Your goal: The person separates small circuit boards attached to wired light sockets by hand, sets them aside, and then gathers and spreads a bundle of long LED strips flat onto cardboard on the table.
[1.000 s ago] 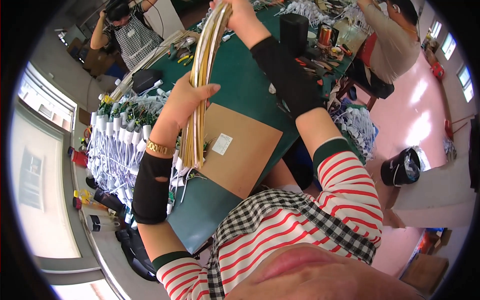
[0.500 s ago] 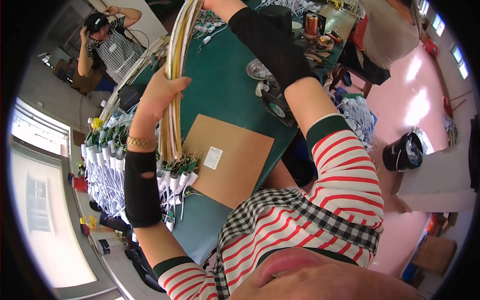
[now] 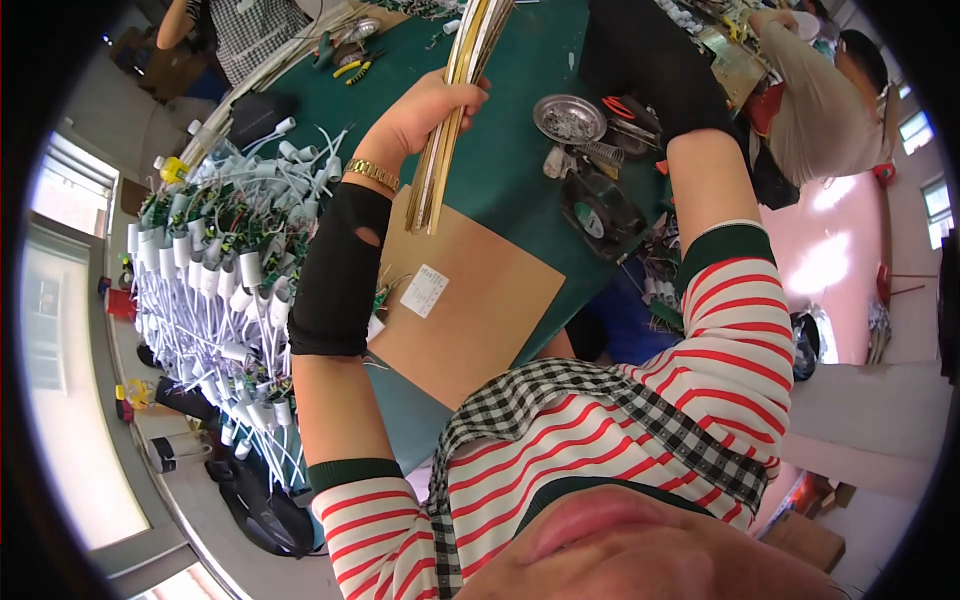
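Note:
My left hand (image 3: 428,108) is closed around a bundle of long, thin white and yellowish strips (image 3: 432,175). The bundle slants, its lower ends above the brown cardboard sheet (image 3: 490,300) and its upper part running out past the top edge. A white label (image 3: 425,290) is stuck on the sheet. My right forearm, in a black sleeve (image 3: 655,75), reaches up to the top edge; the hand itself lies out of the picture. Beside my left forearm is a large heap of white cylindrical parts with white wires and green circuit boards (image 3: 215,265).
On the green table (image 3: 520,75) stand a metal dish (image 3: 570,118) of small pieces and a small black fan (image 3: 600,215). Yellow-handled pliers (image 3: 355,70) lie at the far left. One person (image 3: 250,35) is at the far left, another (image 3: 825,100) at the right.
The view has shifted. My left hand has carried the strips rightward, from over the white parts to above the cardboard. My right hand, partly visible at the top before, has left the picture.

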`<action>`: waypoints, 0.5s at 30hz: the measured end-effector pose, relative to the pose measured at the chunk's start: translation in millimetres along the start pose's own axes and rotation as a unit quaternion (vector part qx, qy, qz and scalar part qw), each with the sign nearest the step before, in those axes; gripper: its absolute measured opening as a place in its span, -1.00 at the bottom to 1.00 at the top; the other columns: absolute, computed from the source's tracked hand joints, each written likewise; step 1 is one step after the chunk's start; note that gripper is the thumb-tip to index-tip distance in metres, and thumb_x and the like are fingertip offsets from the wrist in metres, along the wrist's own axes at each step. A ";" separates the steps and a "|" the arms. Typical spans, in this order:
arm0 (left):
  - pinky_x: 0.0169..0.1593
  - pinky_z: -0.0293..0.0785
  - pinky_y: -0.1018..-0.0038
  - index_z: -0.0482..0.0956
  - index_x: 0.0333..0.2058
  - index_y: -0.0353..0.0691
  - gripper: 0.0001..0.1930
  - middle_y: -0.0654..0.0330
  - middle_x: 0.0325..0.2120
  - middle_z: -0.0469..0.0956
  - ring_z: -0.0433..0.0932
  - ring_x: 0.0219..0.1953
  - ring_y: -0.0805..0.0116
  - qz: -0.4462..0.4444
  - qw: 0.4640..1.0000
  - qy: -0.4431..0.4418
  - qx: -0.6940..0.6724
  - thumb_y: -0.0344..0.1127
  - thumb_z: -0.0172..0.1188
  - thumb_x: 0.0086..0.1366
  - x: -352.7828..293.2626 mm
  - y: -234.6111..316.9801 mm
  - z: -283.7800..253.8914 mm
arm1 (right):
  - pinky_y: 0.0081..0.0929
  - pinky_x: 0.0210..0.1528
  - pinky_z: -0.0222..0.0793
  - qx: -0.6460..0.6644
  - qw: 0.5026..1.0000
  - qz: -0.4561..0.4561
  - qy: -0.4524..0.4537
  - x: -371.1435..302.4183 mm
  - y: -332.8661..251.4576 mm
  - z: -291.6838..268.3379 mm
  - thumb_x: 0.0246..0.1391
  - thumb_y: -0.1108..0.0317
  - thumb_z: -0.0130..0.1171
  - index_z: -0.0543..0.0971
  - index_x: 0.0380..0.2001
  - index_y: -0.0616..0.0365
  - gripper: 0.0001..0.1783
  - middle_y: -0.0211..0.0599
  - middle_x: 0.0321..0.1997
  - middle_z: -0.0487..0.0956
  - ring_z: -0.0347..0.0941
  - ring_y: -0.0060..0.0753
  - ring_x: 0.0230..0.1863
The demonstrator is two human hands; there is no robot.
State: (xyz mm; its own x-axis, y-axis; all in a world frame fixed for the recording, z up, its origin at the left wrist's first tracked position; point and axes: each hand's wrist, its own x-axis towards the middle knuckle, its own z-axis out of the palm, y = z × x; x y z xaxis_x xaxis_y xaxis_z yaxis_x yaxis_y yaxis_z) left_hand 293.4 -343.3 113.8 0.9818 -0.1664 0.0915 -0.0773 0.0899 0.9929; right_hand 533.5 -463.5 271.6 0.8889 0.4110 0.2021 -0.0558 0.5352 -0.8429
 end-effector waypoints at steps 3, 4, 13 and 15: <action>-0.60 0.26 0.63 0.38 -0.20 -0.35 -0.68 0.33 -0.64 0.31 0.32 -0.65 0.54 -0.059 0.993 -0.086 -0.060 -0.38 0.11 0.04 10.7 -29.9 13.0 | -0.25 -0.50 0.34 -0.044 0.999 0.007 -0.031 38.7 13.7 -62.1 0.00 0.46 0.06 0.40 -0.45 0.18 -0.94 -0.20 -0.59 0.38 0.36 -0.22 -0.53; -0.60 0.26 0.63 0.38 -0.20 -0.35 -0.68 0.33 -0.64 0.31 0.32 -0.65 0.54 -0.060 0.992 -0.088 -0.062 -0.38 0.11 0.04 10.1 -35.8 11.8 | -0.25 -0.50 0.34 -0.045 0.999 0.008 -0.028 50.6 27.9 -76.0 0.00 0.46 0.06 0.40 -0.45 0.18 -0.94 -0.20 -0.59 0.38 0.36 -0.22 -0.53; -0.65 0.24 0.69 0.39 -0.22 -0.28 -0.71 0.36 -0.64 0.33 0.31 -0.69 0.61 -0.178 0.972 -0.084 -0.128 -0.33 0.13 0.06 -3.5 -62.1 24.1 | -0.28 -0.61 0.30 -0.041 0.984 0.077 0.158 51.9 117.5 -174.2 0.10 0.25 0.11 0.37 -0.24 0.18 -0.74 -0.22 -0.55 0.37 0.34 -0.23 -0.60; -0.66 0.25 0.70 0.40 -0.22 -0.27 -0.71 0.37 -0.64 0.34 0.31 -0.70 0.63 -0.197 0.971 -0.073 -0.117 -0.31 0.14 0.08 -7.9 -69.9 25.7 | -0.28 -0.59 0.32 -0.114 0.981 0.025 0.156 24.5 132.3 -176.4 0.11 0.17 0.10 0.34 -0.19 0.20 -0.65 -0.21 -0.55 0.35 0.34 -0.20 -0.58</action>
State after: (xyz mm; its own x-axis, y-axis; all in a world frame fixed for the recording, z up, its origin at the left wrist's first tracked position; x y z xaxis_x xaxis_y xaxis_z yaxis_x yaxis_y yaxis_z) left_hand 286.6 -373.5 45.6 0.8910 -0.3686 -0.2649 0.3570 0.2084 0.9106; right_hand 628.1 -512.8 77.0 0.9855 0.1676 0.0262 -0.0304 0.3269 -0.9446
